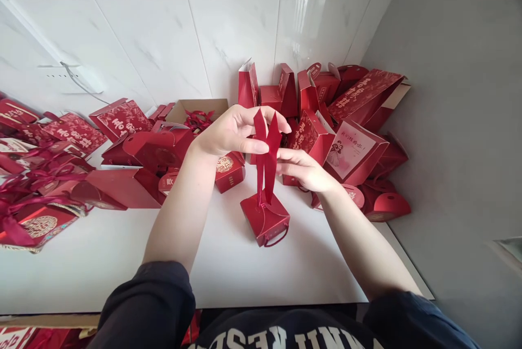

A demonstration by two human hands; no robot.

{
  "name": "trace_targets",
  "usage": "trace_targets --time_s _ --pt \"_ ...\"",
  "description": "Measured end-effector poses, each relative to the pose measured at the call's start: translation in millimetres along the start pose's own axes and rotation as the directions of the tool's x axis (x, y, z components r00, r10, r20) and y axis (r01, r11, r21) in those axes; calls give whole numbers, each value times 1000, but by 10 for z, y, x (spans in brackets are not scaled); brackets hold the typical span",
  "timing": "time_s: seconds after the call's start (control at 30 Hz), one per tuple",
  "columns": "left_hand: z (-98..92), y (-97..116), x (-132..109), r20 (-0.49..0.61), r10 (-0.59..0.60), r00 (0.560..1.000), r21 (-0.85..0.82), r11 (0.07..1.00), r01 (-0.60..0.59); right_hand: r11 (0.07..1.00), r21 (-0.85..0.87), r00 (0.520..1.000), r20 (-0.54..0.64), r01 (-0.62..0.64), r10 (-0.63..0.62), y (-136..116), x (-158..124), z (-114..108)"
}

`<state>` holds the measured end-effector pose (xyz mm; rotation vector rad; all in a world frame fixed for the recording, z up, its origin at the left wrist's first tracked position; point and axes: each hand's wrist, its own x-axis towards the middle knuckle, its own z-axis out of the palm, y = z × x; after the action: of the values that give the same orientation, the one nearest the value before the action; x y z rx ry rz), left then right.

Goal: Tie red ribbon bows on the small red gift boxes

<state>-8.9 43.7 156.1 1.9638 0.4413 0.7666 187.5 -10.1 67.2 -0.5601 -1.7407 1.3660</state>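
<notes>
A small dark red gift box [261,223] with a cord handle on its near side stands on the white table. A dark red ribbon [269,169], tied at the top of the box, rises from it in two strands with pointed ends. My left hand [238,130] is closed on the strands near their upper part, thumb in front and fingers curved behind. From the right, my right hand [305,169] reaches in with its fingertips at the ribbon's right edge. Those tips are partly hidden by the ribbon.
Behind my hands, red gift boxes [314,134] are piled along the tiled wall. An open cardboard box [207,104] holds red ribbons. Ribboned boxes [41,224] crowd the left side of the white table [322,267]. A grey wall [452,137] bounds the right.
</notes>
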Motion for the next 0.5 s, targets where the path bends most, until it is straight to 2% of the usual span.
trace_targets --time_s 0.1,0.17,0.27,0.4,0.5 --pt "-27 -52 35 32 14 999 2 1000 -14 992 123 984 172 20 -41 73 18 46" --pt "-34 -83 57 18 0 1000 17 1000 0 986 170 976 216 0 -37 109 30 83" --pt "-30 -100 77 -23 -41 999 19 999 41 986 168 981 195 -15 -19 171 50 127" --pt "8 -91 38 -40 2 999 -38 999 -3 983 181 990 137 18 -44 248 61 155" --pt "62 -223 -62 -162 -42 986 -157 988 16 984 178 999 42 15 -23 275 46 138"
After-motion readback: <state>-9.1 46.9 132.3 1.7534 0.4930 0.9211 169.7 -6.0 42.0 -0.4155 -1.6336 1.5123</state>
